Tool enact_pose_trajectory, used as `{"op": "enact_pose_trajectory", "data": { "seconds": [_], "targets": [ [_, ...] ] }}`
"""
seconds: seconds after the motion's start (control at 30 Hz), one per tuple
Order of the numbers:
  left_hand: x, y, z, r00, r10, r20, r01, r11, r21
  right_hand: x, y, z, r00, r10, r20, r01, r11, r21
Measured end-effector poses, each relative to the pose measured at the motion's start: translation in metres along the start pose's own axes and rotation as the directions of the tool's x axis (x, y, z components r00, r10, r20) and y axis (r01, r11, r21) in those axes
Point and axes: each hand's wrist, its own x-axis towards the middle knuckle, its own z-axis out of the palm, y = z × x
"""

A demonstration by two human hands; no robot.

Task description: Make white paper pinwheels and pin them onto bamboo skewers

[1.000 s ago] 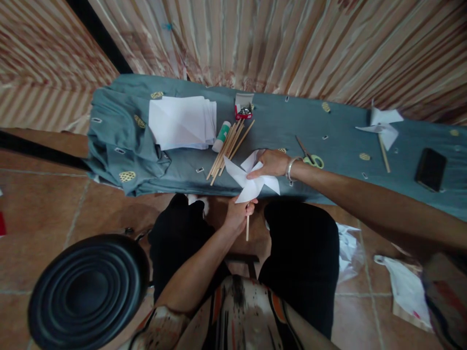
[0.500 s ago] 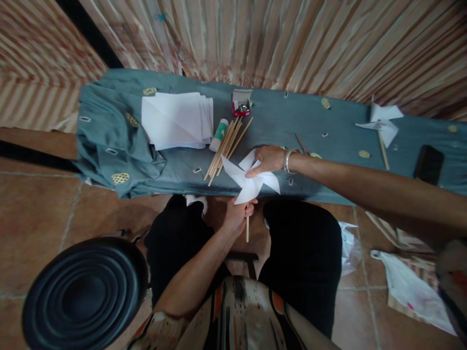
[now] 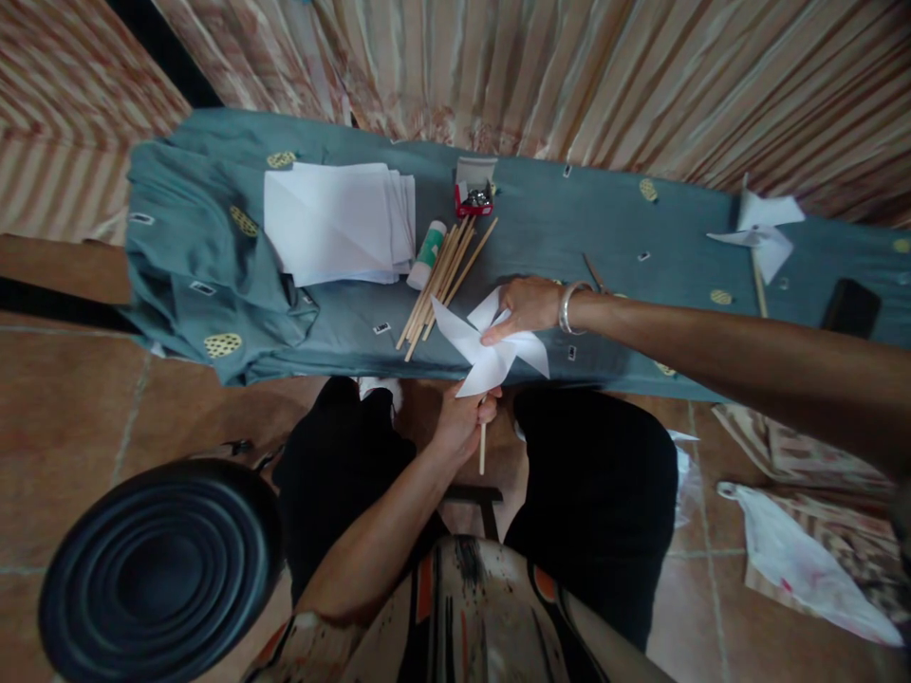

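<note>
A white paper pinwheel (image 3: 492, 364) is at the table's near edge, its blades fanned out. My left hand (image 3: 459, 419) is closed around the wooden stick (image 3: 482, 452) just below the blades; the stick's lower end pokes out under my fingers. With the thumb pressed on the middle of the pinwheel, my right hand (image 3: 525, 305) grips it from the right, the other fingers partly hidden behind the paper. Whether a pin sits under the thumb cannot be seen. Several loose wooden sticks (image 3: 445, 275) lie just left of the pinwheel.
On the cloth-covered table (image 3: 541, 228) are a paper stack (image 3: 334, 223), a glue stick (image 3: 427, 254), a red box (image 3: 474, 197) of small metal pieces, another pinwheel (image 3: 763, 237) and a dark phone (image 3: 850, 308). A round black stool (image 3: 160, 569) stands at lower left.
The view has shifted slightly, so the table's things appear a little displaced. Both hands keep the same hold on the pinwheel and its stick.
</note>
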Motion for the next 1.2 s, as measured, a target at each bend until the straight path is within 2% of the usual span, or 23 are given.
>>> {"op": "enact_pose_trajectory", "data": {
  "seconds": [0.37, 0.8, 1.2],
  "targets": [
    [-0.001, 0.004, 0.002, 1.0, -0.009, -0.01, 0.009, 1.0, -0.014, 0.002, 0.0, -0.001, 0.999, 0.016, 0.029, -0.016, 1.0, 0.008],
    [0.003, 0.0, -0.001, 1.0, -0.02, 0.005, 0.02, 0.999, -0.032, -0.008, -0.007, -0.001, 0.999, 0.026, -0.033, -0.023, 0.998, 0.066],
    [0.003, 0.002, -0.001, 0.998, -0.053, 0.025, 0.054, 0.998, -0.025, -0.01, -0.009, -0.001, 0.998, 0.05, -0.033, -0.047, 0.995, 0.091]
  ]
}}
